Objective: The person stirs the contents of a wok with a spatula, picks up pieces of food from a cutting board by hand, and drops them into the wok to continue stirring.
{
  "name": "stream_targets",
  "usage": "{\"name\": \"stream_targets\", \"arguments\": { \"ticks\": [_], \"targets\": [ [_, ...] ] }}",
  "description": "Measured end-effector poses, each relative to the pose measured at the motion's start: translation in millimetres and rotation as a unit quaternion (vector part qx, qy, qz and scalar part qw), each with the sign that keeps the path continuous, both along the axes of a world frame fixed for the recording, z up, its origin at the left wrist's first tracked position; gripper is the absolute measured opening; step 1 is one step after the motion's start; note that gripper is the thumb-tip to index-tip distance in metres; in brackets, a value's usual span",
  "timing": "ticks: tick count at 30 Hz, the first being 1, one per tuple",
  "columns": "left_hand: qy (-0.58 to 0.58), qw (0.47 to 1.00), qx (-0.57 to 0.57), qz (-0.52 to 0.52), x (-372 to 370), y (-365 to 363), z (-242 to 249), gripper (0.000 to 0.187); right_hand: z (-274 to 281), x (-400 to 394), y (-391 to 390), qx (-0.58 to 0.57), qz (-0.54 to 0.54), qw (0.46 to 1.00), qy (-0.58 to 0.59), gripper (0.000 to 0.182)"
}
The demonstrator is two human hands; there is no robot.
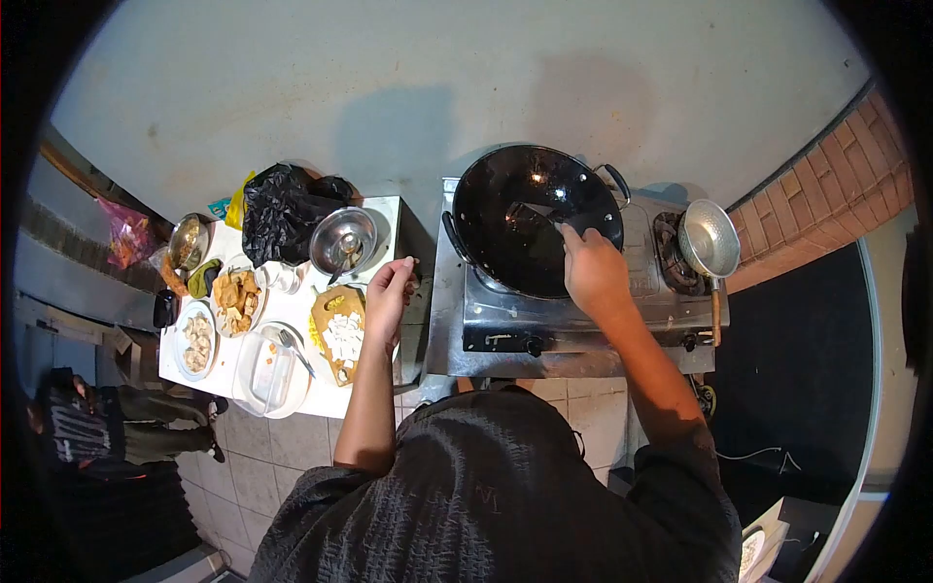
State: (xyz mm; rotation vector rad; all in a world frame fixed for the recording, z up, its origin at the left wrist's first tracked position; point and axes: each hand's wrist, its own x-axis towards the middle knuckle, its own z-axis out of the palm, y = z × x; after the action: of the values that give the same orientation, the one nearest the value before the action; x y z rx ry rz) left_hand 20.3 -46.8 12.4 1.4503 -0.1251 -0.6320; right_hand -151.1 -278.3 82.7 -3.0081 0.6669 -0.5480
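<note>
A large black wok (pixel 496 243) sits on the left burner of the steel gas stove (pixel 554 335). My right hand (pixel 595 270) is closed round the handle of a dark spatula (pixel 530 216), whose blade lies inside the wok. Left of the wok, my left hand (pixel 391 294) is raised near the table edge with its fingers curled together; whether anything small is between them cannot be made out. Beside that hand, a wooden cutting board (pixel 347 373) holds white cut pieces. A metal bowl (pixel 343 241) with a spoon in it stands behind the board.
A dented saucepan (pixel 709 239) stands by the right burner. On the white table (pixel 330 399) are a black plastic bag (pixel 277 214), a plate of fried pieces (pixel 236 299), an oval plate (pixel 195 340) and a clear container (pixel 268 374). Another person (pixel 107 418) is at far left.
</note>
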Motion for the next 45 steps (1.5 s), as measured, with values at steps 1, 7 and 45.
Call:
{"name": "stream_targets", "arguments": {
  "ticks": [1, 7, 45],
  "targets": [
    [0.000, 1.000, 0.003, 0.001, 0, -1, 1, 0.021, 1, -2, 1, -0.002, 0.004, 1.000, 0.001, 0.033],
    [0.005, 1.000, 0.004, -0.015, 0, -8, 4, 0.021, 9, -14, 9, 0.008, 0.044, 0.999, -0.022, 0.034],
    [-0.001, 0.999, 0.002, -0.032, 0, -11, -3, 0.022, -6, -14, -7, -0.056, -0.041, 0.997, -0.028, 0.036]
  ]
}}
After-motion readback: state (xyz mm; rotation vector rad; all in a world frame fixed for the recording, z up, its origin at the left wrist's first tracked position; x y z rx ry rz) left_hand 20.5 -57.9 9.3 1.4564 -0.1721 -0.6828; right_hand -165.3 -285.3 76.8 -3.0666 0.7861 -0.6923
